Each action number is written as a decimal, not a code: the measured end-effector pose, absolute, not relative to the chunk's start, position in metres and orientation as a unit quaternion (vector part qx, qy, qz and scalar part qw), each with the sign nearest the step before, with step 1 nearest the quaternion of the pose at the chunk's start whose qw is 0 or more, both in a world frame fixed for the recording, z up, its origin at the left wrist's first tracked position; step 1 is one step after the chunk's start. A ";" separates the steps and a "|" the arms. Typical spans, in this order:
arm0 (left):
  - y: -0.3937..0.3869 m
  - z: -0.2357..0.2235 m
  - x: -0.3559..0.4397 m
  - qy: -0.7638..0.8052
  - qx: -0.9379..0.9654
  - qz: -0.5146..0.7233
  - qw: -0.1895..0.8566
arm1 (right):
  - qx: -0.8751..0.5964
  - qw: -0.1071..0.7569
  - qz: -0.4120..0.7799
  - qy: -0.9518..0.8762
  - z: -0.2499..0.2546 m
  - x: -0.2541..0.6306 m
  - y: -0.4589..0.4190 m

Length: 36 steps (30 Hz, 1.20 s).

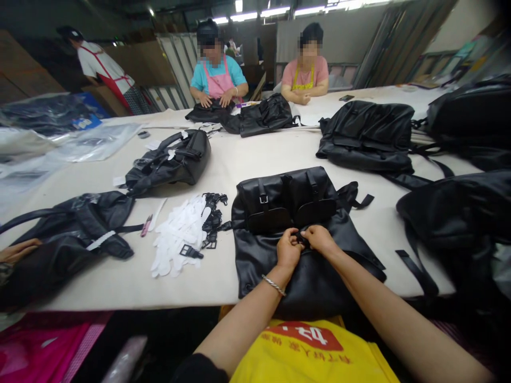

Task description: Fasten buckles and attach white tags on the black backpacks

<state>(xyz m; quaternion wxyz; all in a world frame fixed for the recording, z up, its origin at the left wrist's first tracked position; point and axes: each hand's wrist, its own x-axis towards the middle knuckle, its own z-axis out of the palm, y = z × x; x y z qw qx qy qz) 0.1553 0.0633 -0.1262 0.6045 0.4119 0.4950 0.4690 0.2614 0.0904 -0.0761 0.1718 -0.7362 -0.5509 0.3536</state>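
Note:
A black leather-look backpack (pixel 267 266) lies on the table in front of me, its two buckled front pockets facing up. My left hand (pixel 290 247) and my right hand (pixel 318 239) meet at its middle, just below the pockets. Both sets of fingers are closed in a pinch on a small dark part of the bag, which blends into the black material and is too small to name. Left of the backpack sits a pile of white paper tags (pixel 178 234), with several black strap pieces with buckles (pixel 213 218) along its edge.
More black bags lie around: one at the left (pixel 75 234), one further back (pixel 171 159), others on the right (pixel 367 133). A neighbour's hand (pixel 19 250) rests on the left bag. Two people sit across the table (pixel 247 154); another person (pixel 104 69) stands behind. Clear plastic bags (pixel 99 143) lie at the left.

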 end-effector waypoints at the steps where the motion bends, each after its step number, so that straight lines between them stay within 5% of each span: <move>1: 0.063 -0.127 0.155 0.494 0.416 0.469 0.603 | -0.731 0.164 0.353 -0.560 -0.075 0.262 0.090; 19: 0.066 -0.128 0.155 0.469 0.378 0.479 0.639 | -0.704 0.156 0.391 -0.572 -0.070 0.271 0.081; 31: 0.068 -0.126 0.153 0.540 0.477 0.380 0.580 | -0.732 0.146 0.503 -0.435 -0.073 0.265 0.090; 36: 0.063 -0.117 0.152 0.574 0.565 0.353 0.477 | -0.734 0.146 0.510 -0.425 -0.075 0.266 0.091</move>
